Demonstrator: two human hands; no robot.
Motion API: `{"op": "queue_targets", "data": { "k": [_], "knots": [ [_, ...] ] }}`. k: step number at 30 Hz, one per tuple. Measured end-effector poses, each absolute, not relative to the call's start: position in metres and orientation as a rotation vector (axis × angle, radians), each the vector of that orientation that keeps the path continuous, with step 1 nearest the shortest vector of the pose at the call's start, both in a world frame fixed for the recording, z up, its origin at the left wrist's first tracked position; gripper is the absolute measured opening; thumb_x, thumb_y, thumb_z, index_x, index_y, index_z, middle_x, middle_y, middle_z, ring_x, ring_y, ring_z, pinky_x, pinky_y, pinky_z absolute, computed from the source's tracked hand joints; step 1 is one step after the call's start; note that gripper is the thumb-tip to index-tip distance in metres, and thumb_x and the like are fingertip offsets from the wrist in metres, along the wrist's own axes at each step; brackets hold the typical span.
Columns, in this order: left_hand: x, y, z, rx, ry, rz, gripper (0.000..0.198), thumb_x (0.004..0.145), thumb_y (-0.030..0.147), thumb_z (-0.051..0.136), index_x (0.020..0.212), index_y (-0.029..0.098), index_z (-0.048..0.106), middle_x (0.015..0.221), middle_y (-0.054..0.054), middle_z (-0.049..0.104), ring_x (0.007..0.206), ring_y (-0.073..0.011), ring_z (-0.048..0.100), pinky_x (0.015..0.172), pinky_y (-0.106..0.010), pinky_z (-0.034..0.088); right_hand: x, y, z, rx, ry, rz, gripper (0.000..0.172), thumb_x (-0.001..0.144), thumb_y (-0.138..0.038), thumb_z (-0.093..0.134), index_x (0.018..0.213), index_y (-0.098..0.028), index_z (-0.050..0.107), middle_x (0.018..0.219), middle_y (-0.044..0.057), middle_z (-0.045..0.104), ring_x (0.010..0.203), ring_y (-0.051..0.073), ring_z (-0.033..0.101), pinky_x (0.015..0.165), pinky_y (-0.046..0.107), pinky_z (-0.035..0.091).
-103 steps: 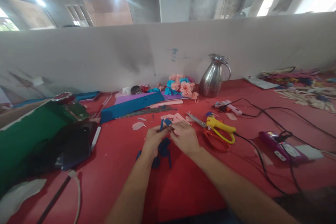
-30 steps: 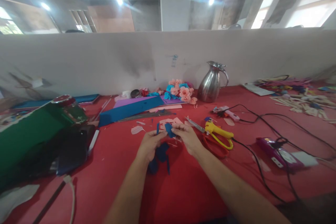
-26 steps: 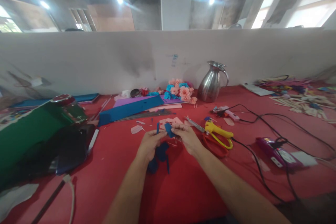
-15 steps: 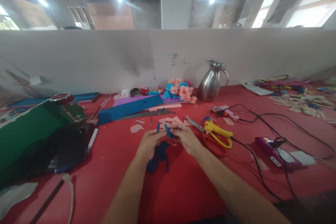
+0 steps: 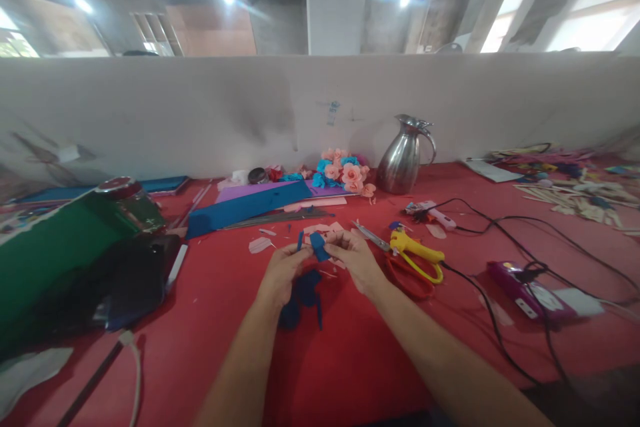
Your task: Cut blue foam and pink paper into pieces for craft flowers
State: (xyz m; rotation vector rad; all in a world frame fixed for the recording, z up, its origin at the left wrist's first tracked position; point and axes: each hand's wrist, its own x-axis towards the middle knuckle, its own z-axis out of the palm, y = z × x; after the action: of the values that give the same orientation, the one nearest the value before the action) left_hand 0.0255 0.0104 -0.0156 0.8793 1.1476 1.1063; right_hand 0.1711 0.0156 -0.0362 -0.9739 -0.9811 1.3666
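Observation:
Between my two hands is a small blue paper piece, its flat face now showing. My left hand pinches its left side, and a narrow blue strip stands up from the same fingers. On the right edge of the piece, the fingertips of my right hand are closed. Under and beside my left hand, blue paper pieces lie on the red table, with a thin blue strip next to them. Pink paper scraps lie just beyond my hands.
Right of my hands are scissors and a yellow glue gun with a black cord. Farther back stand paper flowers and a metal jug. A purple power strip is at right, a glass jar at left.
The blue piece between my fingers has turned from nearly edge-on to showing its broad face. My fingers have shifted slightly around it; the things on the table are in the same places.

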Motion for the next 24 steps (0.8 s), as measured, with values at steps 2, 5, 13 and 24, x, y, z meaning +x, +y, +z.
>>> {"op": "queue_targets", "data": {
  "k": [2,5,13,24],
  "knots": [
    [0.025,0.013,-0.019,0.876,1.165,1.159,0.017,0.053,0.025,0.074,0.063,0.014,0.067,0.04,0.006,0.046,0.036,-0.0036,0.031,0.04,-0.02,0.021,0.171,0.016,-0.037,-0.981,-1.012,1.307,0.024,0.056,-0.031,0.074,0.072,-0.02,0.06,0.066,-0.003,0.06,0.06,0.011,0.054,0.06,0.025,0.044],
    [0.025,0.016,-0.023,0.896,1.179,1.376,0.021,0.052,0.025,0.077,0.068,0.015,0.067,0.045,0.007,0.05,0.037,-0.0026,0.03,0.04,-0.019,0.019,0.17,0.016,-0.039,-1.002,-1.077,1.152,0.022,0.059,-0.03,0.07,0.077,-0.02,0.062,0.071,-0.001,0.063,0.068,0.014,0.058,0.066,0.028,0.048],
    [0.033,0.012,-0.025,0.971,1.127,1.298,0.024,0.052,0.03,0.078,0.069,0.014,0.073,0.056,-0.002,0.065,0.043,-0.0066,0.041,0.044,-0.021,0.028,0.166,0.009,-0.038,-1.079,-1.421,0.785,0.028,0.071,-0.019,0.055,0.094,-0.023,0.071,0.082,0.003,0.069,0.068,0.017,0.058,0.063,0.029,0.046],
    [0.034,0.013,-0.028,1.025,1.185,1.294,0.018,0.056,0.03,0.074,0.065,0.015,0.073,0.044,0.001,0.057,0.047,-0.0115,0.049,0.046,-0.021,0.031,0.162,0.008,-0.042,-1.065,-1.565,0.663,0.039,0.066,-0.01,0.051,0.094,-0.026,0.072,0.079,0.003,0.063,0.065,0.015,0.054,0.062,0.028,0.046]
  ]
}}
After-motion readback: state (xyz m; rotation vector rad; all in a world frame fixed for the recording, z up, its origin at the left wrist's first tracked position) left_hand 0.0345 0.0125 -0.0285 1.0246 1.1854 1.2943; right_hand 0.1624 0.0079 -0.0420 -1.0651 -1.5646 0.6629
